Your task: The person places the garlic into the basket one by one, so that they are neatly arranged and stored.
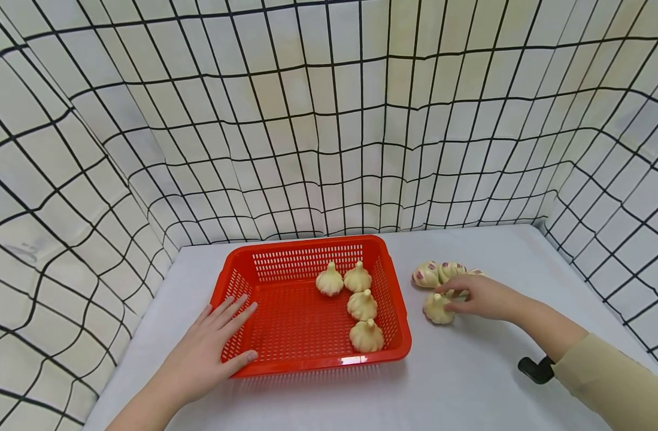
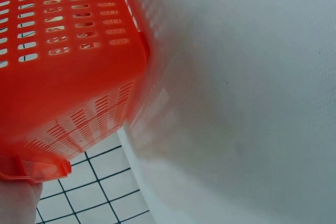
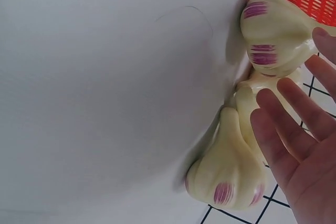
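Note:
A pale garlic bulb (image 1: pixel 438 308) stands upright on the table to the right of the red basket. My right hand (image 1: pixel 476 297) is at its neck, thumb and forefinger beside the stem, the other fingers spread loosely in the right wrist view. Purple-streaked garlic bulbs (image 1: pixel 427 275) lie just behind it, one on its side (image 3: pixel 228 166). Inside the red basket (image 1: pixel 307 364), along its right side, sit several more pale garlic bulbs (image 1: pixel 363 305). My left hand (image 1: pixel 212 345) rests with straight fingers over the basket's left front corner, thumb on the front rim.
Black netting (image 1: pixel 334 137) over white sheeting encloses the white table (image 1: pixel 285 404) at the back and both sides. A small black device (image 1: pixel 536 370) sits at my right wrist, by the sleeve (image 1: pixel 603 377).

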`<action>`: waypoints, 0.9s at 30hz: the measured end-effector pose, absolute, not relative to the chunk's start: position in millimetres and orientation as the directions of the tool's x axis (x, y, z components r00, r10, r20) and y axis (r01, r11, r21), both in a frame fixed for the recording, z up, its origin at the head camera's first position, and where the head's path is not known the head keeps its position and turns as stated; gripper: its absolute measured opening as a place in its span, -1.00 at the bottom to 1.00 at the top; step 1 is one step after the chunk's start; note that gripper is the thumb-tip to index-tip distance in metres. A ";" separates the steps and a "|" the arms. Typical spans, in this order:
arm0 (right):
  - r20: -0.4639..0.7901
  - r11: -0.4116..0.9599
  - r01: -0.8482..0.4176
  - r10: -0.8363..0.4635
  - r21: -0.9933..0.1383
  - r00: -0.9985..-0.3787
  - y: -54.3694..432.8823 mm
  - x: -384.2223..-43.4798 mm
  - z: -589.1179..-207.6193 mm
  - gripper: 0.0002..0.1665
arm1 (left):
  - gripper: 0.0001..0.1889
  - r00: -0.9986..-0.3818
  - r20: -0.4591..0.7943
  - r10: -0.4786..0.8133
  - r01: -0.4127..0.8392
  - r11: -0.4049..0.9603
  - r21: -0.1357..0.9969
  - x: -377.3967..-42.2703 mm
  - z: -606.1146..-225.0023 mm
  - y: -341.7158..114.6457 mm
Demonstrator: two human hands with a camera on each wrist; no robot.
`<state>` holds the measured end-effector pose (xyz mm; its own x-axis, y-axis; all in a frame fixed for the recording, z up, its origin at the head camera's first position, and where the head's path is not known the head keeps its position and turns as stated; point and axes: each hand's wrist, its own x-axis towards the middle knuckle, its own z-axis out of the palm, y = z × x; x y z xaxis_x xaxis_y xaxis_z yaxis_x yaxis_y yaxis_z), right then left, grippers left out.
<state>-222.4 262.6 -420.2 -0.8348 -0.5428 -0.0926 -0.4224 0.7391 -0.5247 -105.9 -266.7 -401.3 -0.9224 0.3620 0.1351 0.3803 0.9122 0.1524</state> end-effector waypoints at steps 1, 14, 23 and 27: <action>-0.088 0.738 -0.425 -0.543 -0.524 -0.835 262.3 -222.6 -419.3 -0.55 | -0.13 -0.922 0.135 0.362 0.380 0.912 0.152 -105.9 -401.6 -266.8; -0.040 0.731 -0.434 -0.531 -0.527 -0.846 251.7 -220.0 -413.6 -0.52 | -0.15 -0.925 0.132 0.357 0.375 0.912 0.165 -105.0 -403.2 -268.7; 0.018 0.739 -0.482 -0.538 -0.471 -0.843 241.1 -217.6 -418.9 -0.60 | -0.15 -0.924 0.135 0.357 0.376 0.911 0.168 -104.2 -402.5 -267.6; 0.032 0.748 -0.501 -0.543 -0.434 -0.839 239.5 -217.4 -419.7 -0.66 | -0.16 -0.926 0.131 0.354 0.373 0.912 0.170 -104.0 -401.8 -267.1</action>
